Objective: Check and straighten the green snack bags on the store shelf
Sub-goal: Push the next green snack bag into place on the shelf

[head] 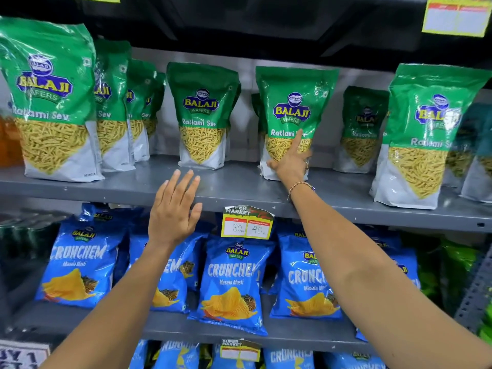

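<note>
Several green Ratlami Sev bags stand upright on the grey shelf (pixel 229 182). My right hand (pixel 291 162) rests against the front of one bag (pixel 291 102) right of centre, forefinger stretched up its face and thumb at its lower left edge; it touches the bag without gripping it. My left hand (pixel 174 209) hovers open, fingers spread, at the shelf's front lip, just below and in front of the middle bag (pixel 203 113), not touching it. A large bag (pixel 50 102) stands at the left with more lined up behind it. Another large bag (pixel 423 134) stands at the right.
A yellow price tag (pixel 247 223) hangs from the shelf edge between my arms. Blue Crunchem chip bags (pixel 231 283) fill the shelf below. Another yellow label (pixel 455 18) hangs from the shelf above at top right. Gaps of bare shelf separate the green bags.
</note>
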A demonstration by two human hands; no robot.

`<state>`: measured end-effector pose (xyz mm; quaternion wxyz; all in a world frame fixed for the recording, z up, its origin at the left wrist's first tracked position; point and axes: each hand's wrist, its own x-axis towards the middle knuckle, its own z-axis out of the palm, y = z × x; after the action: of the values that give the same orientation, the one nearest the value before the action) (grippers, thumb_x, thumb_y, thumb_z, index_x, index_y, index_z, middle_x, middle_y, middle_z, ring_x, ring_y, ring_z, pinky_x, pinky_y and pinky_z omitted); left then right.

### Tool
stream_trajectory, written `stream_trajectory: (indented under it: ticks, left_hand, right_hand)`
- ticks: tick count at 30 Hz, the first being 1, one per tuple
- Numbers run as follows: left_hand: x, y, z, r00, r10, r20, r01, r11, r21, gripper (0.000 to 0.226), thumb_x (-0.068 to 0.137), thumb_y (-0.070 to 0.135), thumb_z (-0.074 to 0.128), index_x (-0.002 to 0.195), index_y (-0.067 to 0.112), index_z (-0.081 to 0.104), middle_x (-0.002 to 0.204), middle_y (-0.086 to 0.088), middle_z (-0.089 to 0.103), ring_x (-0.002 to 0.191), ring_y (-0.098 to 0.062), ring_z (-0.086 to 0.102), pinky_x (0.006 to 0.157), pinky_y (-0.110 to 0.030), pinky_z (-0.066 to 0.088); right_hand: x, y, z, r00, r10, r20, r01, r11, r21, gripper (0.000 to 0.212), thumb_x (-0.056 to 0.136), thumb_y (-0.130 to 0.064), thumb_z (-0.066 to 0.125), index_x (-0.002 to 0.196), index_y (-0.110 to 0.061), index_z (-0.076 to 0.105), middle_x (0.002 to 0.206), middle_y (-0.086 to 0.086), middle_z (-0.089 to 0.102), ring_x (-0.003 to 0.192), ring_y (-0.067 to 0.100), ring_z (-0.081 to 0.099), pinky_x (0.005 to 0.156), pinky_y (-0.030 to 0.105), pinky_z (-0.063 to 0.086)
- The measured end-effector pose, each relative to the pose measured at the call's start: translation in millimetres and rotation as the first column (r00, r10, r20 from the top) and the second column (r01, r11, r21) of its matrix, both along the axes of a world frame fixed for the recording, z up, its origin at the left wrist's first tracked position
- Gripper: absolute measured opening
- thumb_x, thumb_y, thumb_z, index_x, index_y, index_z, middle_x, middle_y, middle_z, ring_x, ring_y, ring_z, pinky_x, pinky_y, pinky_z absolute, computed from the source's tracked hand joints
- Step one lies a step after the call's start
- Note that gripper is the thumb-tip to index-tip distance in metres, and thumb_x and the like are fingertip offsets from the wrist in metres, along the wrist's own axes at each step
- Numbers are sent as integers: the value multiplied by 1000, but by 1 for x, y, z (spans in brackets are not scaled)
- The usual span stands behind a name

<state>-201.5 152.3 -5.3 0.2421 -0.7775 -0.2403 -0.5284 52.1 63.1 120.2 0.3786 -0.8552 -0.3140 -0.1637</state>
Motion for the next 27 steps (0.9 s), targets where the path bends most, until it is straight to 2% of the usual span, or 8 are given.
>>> stream_trajectory:
  ticks: [4,8,14,20,27]
  left_hand:
    - [-2,-2,2,1000,-8,-20,8,1000,-22,52,105,37,23,143,8,42,147,-14,47,141,-32,31,119,-38,15]
    - [-4,-5,2,999,-9,-39,7,999,-46,52,105,37,22,144,8,42,147,-14,47,141,-32,32,119,-38,14]
    - [-7,-8,4,997,-18,-74,13,997,-78,52,104,37,24,144,8,41,147,-14,47,141,-32,31,119,-40,15]
    - [-10,-14,6,994,-28,-109,13,991,-134,54,104,38,22,145,7,41,148,-15,46,142,-31,29,120,-37,10]
    - [-13,-17,9,990,-50,-134,25,983,-184,57,105,41,18,145,7,41,147,-16,46,141,-32,30,120,-37,8]
  right_hand:
    - [-9,-6,0,1000,4,-17,-3,1000,22,122,74,-42,77,149,-25,-18,143,44,19,114,44,55,93,45,50]
    - [-18,-16,-3,999,33,-34,-30,995,98,121,72,-35,80,150,-28,-13,137,35,28,109,46,55,99,50,45]
    - [-37,-38,-5,999,29,-24,-26,996,90,118,75,-36,77,150,-29,-13,141,33,25,107,46,56,97,47,44]
    - [-60,-62,-7,999,15,30,-17,997,81,115,76,-40,76,151,-26,-10,140,34,27,91,41,61,83,41,51]
    - [-81,-90,-10,999,42,27,-46,989,143,111,77,-34,77,151,-29,-5,136,27,32,101,42,57,85,40,48]
